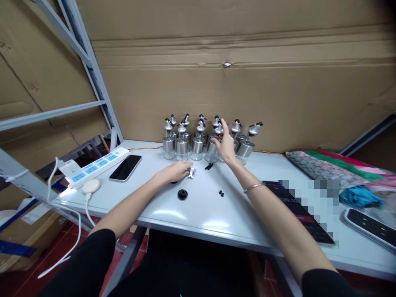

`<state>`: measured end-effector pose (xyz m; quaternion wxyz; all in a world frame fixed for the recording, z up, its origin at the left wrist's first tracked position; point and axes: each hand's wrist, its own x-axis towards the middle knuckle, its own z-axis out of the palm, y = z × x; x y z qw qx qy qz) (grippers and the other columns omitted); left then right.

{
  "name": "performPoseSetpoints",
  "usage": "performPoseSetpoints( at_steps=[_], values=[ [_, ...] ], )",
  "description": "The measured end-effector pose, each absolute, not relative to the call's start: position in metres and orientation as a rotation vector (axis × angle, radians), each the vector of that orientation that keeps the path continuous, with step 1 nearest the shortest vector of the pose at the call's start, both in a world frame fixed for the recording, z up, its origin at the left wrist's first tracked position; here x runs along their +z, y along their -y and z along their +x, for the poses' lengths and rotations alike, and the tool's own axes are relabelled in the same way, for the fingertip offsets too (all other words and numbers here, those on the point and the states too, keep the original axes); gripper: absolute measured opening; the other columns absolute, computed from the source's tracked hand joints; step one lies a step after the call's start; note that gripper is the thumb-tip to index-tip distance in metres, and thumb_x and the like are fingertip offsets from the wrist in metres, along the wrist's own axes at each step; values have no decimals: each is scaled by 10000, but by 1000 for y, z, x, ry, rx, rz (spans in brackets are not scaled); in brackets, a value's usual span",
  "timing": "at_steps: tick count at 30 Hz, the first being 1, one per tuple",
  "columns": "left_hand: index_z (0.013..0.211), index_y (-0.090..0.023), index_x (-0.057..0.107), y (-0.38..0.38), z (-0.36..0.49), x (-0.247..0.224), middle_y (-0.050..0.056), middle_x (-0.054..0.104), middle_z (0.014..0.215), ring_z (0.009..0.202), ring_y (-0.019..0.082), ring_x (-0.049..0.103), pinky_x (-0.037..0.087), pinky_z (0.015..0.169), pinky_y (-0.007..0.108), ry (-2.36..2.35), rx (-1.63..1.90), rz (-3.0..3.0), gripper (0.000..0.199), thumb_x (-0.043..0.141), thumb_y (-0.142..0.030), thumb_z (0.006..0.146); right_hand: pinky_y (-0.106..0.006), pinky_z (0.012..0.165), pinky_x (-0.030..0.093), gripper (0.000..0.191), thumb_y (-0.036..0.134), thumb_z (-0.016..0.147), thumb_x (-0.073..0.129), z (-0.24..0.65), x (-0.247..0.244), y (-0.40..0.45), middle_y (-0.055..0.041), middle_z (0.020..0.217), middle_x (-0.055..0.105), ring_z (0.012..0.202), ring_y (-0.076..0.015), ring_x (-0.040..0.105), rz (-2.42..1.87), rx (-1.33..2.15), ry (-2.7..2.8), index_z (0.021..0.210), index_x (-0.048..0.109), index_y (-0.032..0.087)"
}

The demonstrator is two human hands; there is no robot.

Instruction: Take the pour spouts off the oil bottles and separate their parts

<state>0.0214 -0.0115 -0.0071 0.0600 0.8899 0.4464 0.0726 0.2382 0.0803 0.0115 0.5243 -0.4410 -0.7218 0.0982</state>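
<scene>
Several glass bottles with steel sleeves and pour spouts [197, 145] stand in rows at the back of the table. My right hand [226, 144] is at the right part of the front row, its thumb and forefinger apart around the top of one bottle [218, 130]. My left hand [177, 171] is low over the table, its fingers closed at a small silver spout part [191, 172]. A round black cap [182, 194] lies in front of it. Small black strips [209, 166] and small black pieces [221, 193] lie between my forearms.
On the left lie a phone [126, 168], a white power strip [97, 167] and a round white charger [91, 186]. A dark tablet [297, 210] lies under my right forearm. Colourful cloth [355, 169] and another device [371, 226] are at the right. Cardboard stands behind.
</scene>
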Motion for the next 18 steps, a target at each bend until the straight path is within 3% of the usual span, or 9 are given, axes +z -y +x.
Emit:
performPoseSetpoints(
  at_steps=[5, 8, 13, 18],
  values=[
    [1319, -127, 414, 10, 11, 1, 138, 540, 1271, 1156, 245, 530, 422, 966, 331, -1366, 203, 2666, 483, 509, -273, 868, -525, 967, 398, 762, 287, 823, 540, 239, 8, -81, -141, 1306, 475, 1107, -274, 529, -1020, 94, 1752, 1466, 133, 248],
    [1295, -136, 440, 8, 5, 5, 131, 537, 1279, 1182, 258, 508, 406, 976, 334, -1412, 135, 2596, 501, 548, -320, 841, -518, 1038, 336, 644, 252, 833, 514, 239, 9, -63, -155, 1366, 388, 1247, -283, 408, -1007, -96, 1692, 1422, 255, 210],
    [1275, -148, 449, 12, 4, 8, 136, 531, 1221, 1110, 259, 537, 422, 925, 322, -1503, 67, 2477, 524, 512, -438, 843, -440, 893, 459, 254, 231, 859, 487, 231, 0, -20, -113, 1032, 582, 1013, -256, 541, -876, -59, 2099, 1095, 578, 204],
    [1331, -177, 373, 18, 4, 6, 155, 467, 1215, 1023, 270, 569, 440, 883, 357, -1627, 2, 2368, 651, 376, -612, 846, -429, 855, 475, 268, 264, 856, 530, 217, -21, 2, -141, 1085, 584, 1001, -264, 557, -802, 100, 2470, 1101, 599, 181]
  ],
)
